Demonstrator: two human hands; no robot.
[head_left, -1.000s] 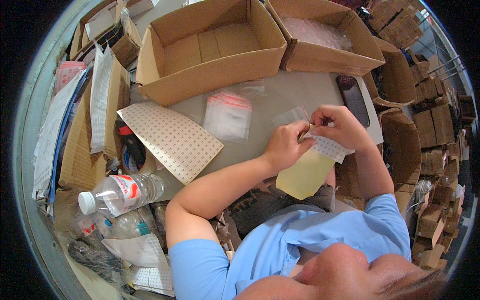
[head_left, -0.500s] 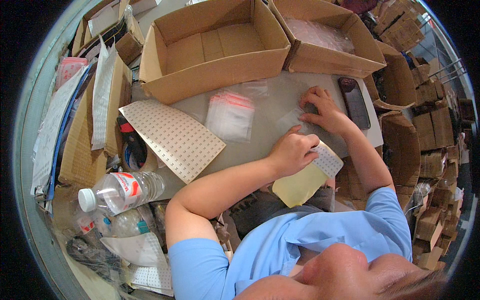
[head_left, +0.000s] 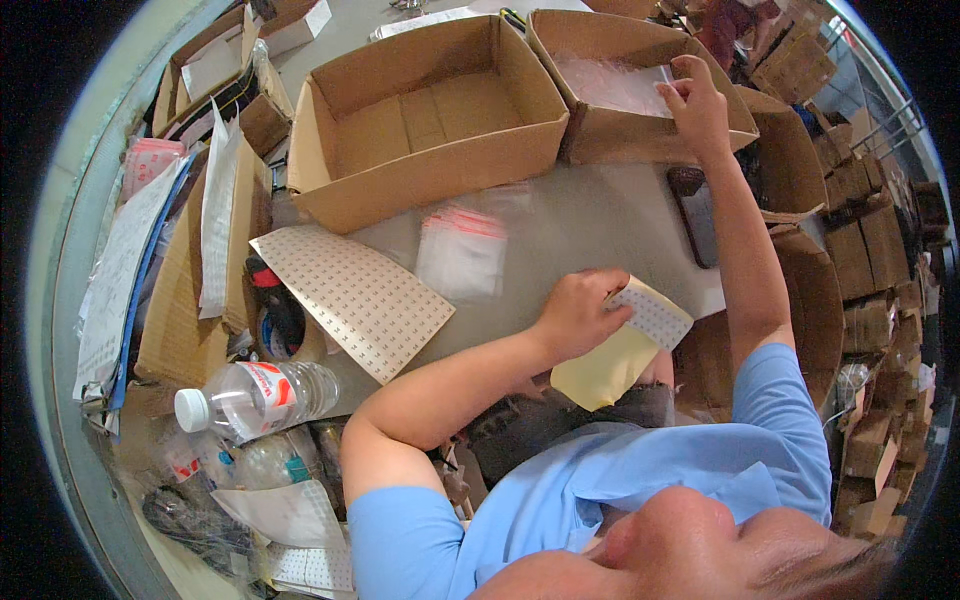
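Observation:
My left hand (head_left: 583, 312) is closed on the edge of a sticker sheet (head_left: 655, 312). The sheet has small printed labels and a curled yellowish backing (head_left: 603, 370) that hangs over the table's near edge. Far right, my right hand (head_left: 700, 105) reaches over a cardboard box (head_left: 620, 148), its thumb and fingers pinching a small clear plastic bag (head_left: 662, 84). More clear bags (head_left: 605, 84) lie inside that box. On the table, a stack of clear zip bags with red strips (head_left: 462, 255) sits left of my left hand, beside a larger label sheet (head_left: 350, 297).
A wide cardboard box (head_left: 430, 165) stands at the back. A dark phone (head_left: 694, 217) rests below my right forearm. At left are a plastic water bottle (head_left: 262, 397), tape rolls (head_left: 277, 328) and upright cardboard with papers (head_left: 195, 270). Several cartons (head_left: 870, 255) are piled at right.
My right hand has moved from the tabletop up and away to the right box, taking the clear bag with it. My left hand still holds the sticker sheet in nearly the same place.

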